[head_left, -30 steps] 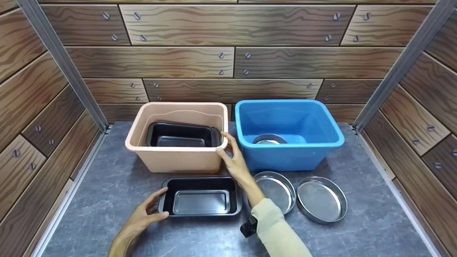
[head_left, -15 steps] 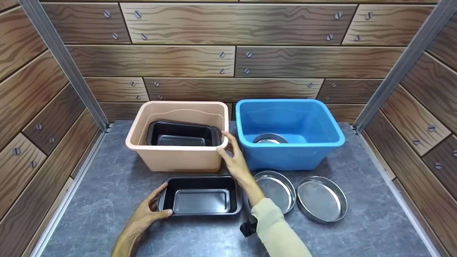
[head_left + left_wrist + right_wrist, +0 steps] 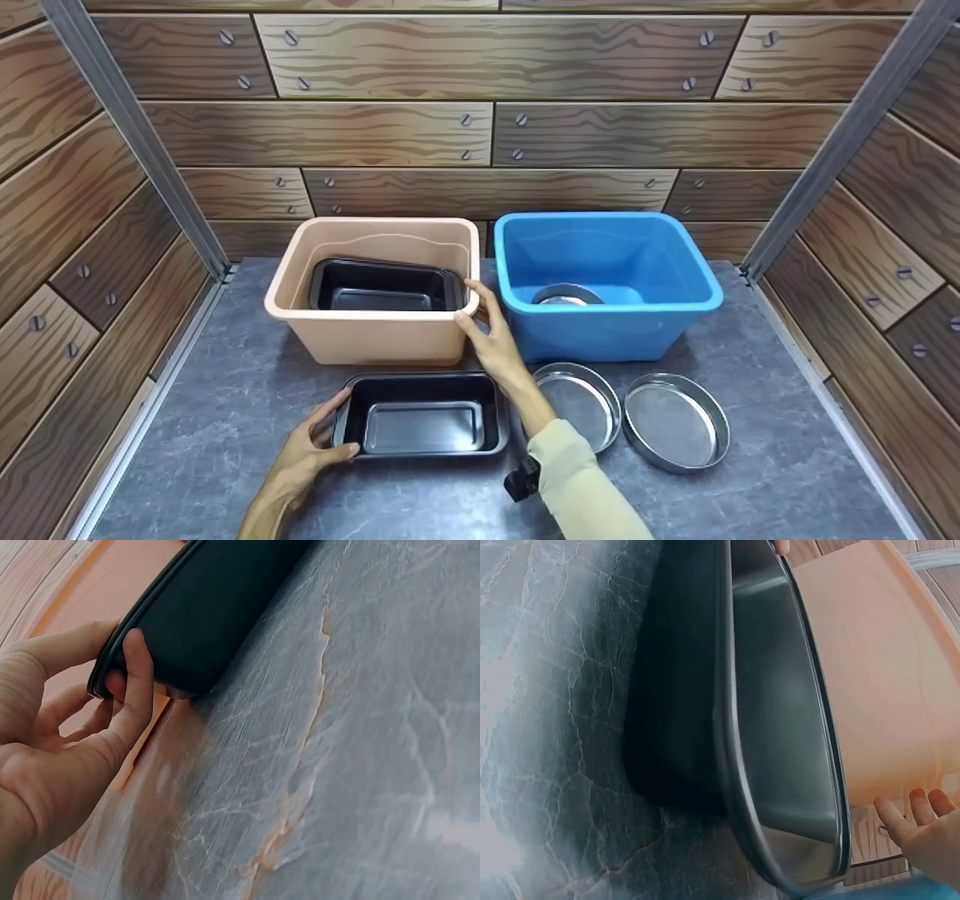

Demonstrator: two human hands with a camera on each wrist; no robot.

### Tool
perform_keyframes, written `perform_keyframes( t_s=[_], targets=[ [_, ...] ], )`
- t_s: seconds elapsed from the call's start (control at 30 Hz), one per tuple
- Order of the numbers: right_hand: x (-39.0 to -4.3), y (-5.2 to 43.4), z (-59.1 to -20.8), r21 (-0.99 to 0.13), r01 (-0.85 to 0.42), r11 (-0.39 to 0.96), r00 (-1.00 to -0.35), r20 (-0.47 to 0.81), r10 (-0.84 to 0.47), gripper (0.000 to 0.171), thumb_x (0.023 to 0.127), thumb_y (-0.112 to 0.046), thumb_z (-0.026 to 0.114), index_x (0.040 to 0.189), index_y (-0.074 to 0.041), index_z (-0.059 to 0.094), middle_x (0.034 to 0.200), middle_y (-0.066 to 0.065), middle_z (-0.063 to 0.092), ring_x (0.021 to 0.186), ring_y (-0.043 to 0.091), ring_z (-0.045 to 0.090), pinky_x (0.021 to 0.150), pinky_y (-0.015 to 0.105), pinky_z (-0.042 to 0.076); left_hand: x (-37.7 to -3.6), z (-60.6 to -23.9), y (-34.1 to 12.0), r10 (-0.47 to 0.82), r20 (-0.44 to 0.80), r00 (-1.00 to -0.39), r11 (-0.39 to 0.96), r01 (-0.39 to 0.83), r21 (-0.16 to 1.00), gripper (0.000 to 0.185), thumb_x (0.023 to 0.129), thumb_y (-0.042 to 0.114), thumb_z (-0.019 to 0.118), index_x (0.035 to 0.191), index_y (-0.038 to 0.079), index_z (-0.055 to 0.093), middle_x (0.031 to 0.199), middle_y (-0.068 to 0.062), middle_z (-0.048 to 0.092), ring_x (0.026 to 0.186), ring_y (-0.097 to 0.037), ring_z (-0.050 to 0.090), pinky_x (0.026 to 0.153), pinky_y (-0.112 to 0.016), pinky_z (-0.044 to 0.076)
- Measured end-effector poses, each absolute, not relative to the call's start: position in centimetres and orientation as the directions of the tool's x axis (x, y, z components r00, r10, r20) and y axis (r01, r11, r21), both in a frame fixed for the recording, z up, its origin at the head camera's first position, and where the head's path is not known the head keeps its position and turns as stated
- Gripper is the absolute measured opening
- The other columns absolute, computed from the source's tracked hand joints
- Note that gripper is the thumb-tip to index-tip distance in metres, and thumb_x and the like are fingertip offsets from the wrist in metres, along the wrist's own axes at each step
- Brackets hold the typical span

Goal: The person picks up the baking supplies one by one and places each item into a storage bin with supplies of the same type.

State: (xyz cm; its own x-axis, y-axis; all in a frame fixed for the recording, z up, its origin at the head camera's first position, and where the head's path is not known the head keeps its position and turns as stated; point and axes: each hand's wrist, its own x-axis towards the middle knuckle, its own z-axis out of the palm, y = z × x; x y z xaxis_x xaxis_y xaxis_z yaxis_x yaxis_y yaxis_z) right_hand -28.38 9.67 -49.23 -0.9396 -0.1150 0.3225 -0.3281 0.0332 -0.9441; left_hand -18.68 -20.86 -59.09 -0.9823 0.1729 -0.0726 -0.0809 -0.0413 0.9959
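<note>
Near edge: my left hand [image 3: 304, 457] grips the left end of the black pan [image 3: 424, 415], thumb over the rim, fingers [image 3: 136, 682] curled under it (left wrist view). Pan sits flat on the counter [image 3: 225, 420], just in front of the peach tub [image 3: 375, 289].

Right of pan: two round steel tins [image 3: 581, 401] [image 3: 675, 420], side by side on the counter, nothing touching them. My right sleeve [image 3: 581, 487] crosses btwn pan and nearer tin.

Mid: my right hand [image 3: 491, 337] holds the peach tub at its front-right corner, thumb on the outer wall, fingers hooked over the rim. Tub holds a second black pan [image 3: 382, 285], lying tilted.

Far: blue tub [image 3: 607, 281], just beside the peach one, w/ one round tin [image 3: 566, 292] inside. Wood-print wall [image 3: 480, 112] behind.

Risks, as I judge them:
- One-end grip on the pan is off-centre; if lifted, the far end may sag and slip from the fingers.
- Front wall of the peach tub stands v. close; a low lift could catch the pan on it.
- Pan inside sits tilted, so another on top may not nest and could rock.
- Sleeve near the tin could nudge it.
</note>
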Motion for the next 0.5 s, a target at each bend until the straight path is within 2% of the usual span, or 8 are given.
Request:
perform_keyframes(
  t_s=[0.13,0.2,0.27,0.4,0.5],
  targets=[
    [-28.32,9.58,-49.24,-0.943,-0.331,0.019,-0.938,0.327,-0.113,0.055,0.096,-0.012,0.060,0.146,-0.005,0.038,0.151,0.016,0.037,0.130,0.035,0.043,0.111,0.053,0.034,-18.51,-58.99,-20.80,0.160,-0.047,-0.986,-0.032,-0.052,0.998,0.083,0.076,-0.004,0.077,0.148,0.018,0.043,0.156,-0.009,0.023,0.144,-0.043,0.016,0.111,-0.050,0.035],
    [-28.33,9.57,-49.18,-0.943,-0.332,0.022,-0.938,0.328,-0.111,0.055,0.096,-0.012,0.060,0.146,-0.005,0.038,0.150,0.016,0.038,0.130,0.034,0.043,0.111,0.051,0.035,-18.51,-58.83,-20.78,0.160,-0.035,-0.986,-0.032,-0.040,0.999,0.082,0.076,-0.005,0.077,0.148,0.017,0.043,0.156,-0.008,0.024,0.144,-0.041,0.017,0.115,-0.054,0.024],
    [-28.34,9.57,-49.12,-0.944,-0.329,0.030,-0.940,0.324,-0.107,0.055,0.096,-0.013,0.061,0.146,-0.005,0.038,0.149,0.015,0.039,0.129,0.033,0.044,0.111,0.046,0.036,-18.49,-58.65,-20.79,0.161,-0.022,-0.987,-0.042,-0.029,0.999,0.081,0.076,-0.006,0.076,0.147,0.016,0.043,0.155,-0.008,0.025,0.144,-0.040,0.017,0.117,-0.056,0.019],
    [-28.34,9.60,-49.07,-0.946,-0.324,0.031,-0.942,0.319,-0.106,0.055,0.096,-0.013,0.061,0.146,-0.005,0.038,0.149,0.015,0.040,0.129,0.032,0.044,0.111,0.045,0.036,-18.37,-58.36,-20.89,0.166,0.011,-0.986,-0.050,0.003,0.999,0.078,0.078,-0.007,0.074,0.147,0.014,0.043,0.154,-0.008,0.027,0.143,-0.037,0.017,0.118,-0.057,0.013],
    [-28.37,9.59,-49.12,-0.943,-0.333,0.024,-0.938,0.329,-0.109,0.055,0.096,-0.012,0.060,0.146,-0.004,0.038,0.150,0.017,0.038,0.129,0.033,0.044,0.112,0.049,0.035,-18.23,-58.25,-20.98,0.181,0.015,-0.983,-0.071,0.002,0.997,0.077,0.080,-0.008,0.071,0.148,0.015,0.042,0.154,-0.006,0.027,0.140,-0.037,0.023,0.114,-0.057,0.024]
  ],
)
